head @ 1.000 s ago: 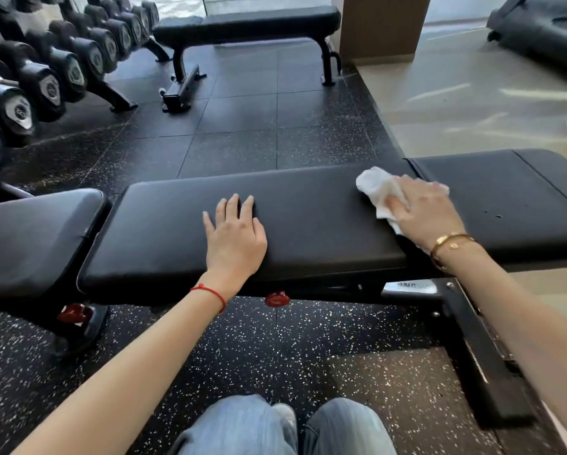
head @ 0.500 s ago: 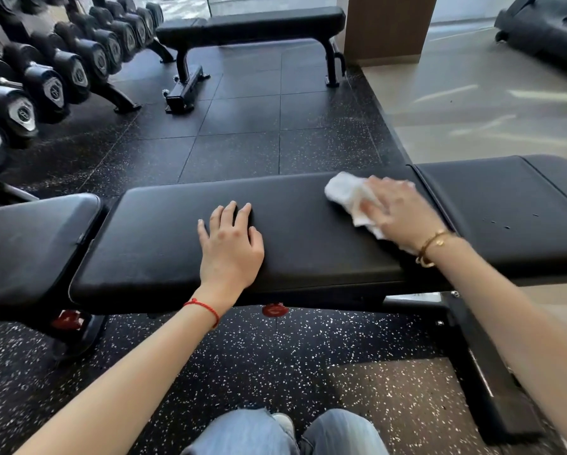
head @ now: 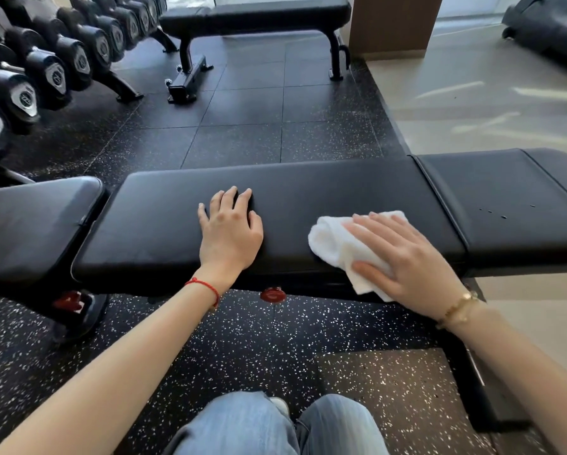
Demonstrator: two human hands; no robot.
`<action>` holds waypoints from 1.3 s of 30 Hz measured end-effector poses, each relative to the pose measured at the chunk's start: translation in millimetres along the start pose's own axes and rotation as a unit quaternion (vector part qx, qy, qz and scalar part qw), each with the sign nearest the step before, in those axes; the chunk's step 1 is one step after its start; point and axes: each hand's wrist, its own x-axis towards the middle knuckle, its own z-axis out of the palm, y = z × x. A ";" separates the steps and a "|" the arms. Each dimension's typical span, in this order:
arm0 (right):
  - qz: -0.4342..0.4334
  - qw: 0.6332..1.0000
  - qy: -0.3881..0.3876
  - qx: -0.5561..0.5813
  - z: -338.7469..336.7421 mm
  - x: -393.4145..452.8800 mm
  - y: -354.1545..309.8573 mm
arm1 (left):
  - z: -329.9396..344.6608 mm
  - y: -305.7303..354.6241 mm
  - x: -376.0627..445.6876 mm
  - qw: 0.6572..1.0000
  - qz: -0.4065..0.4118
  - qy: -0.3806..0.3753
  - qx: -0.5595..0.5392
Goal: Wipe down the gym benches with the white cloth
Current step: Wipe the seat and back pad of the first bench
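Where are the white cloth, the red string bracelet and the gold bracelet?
white cloth (head: 328, 239): head view, bunched left part.
red string bracelet (head: 206, 287): head view, string across the left wrist.
gold bracelet (head: 457, 307): head view, links on the right wrist.

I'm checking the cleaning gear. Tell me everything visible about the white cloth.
The white cloth looks like soft terry towel, bunched and rolled at its left end, with a flat corner hanging over the near edge of the black bench pad. The right hand presses flat on it, fingers spread, thumb underneath.
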 end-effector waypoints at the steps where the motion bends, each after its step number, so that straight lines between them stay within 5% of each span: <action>1: -0.008 0.999 0.014 -0.035 0.7 -9.9 -1.7 | 0.7 0.3 0.2 1.000 0.000 0.001 0.002; 8: -0.041 0.993 0.065 -0.091 43.5 14.9 -57.6 | 0.6 -0.2 1.7 1.000 0.004 -0.008 0.007; 16: 0.074 0.986 0.107 -0.105 5.1 -49.5 19.0 | 1.8 -1.2 2.4 1.000 0.011 -0.006 0.016; 23: 0.037 0.992 0.088 -0.085 41.4 3.6 -51.2 | 0.7 0.8 2.0 1.000 0.006 -0.019 0.021; 27: 0.025 0.994 0.072 -0.076 28.1 -8.7 -30.9 | -2.8 -2.0 1.1 1.000 0.008 -0.026 0.014; 34: 0.175 0.982 0.018 0.067 -4.8 12.2 20.0 | -0.7 1.5 1.7 1.000 0.001 -0.023 0.016; 39: 0.176 0.983 -0.053 -0.001 25.6 96.5 -13.1 | -1.6 -0.5 1.3 1.000 0.006 -0.023 0.011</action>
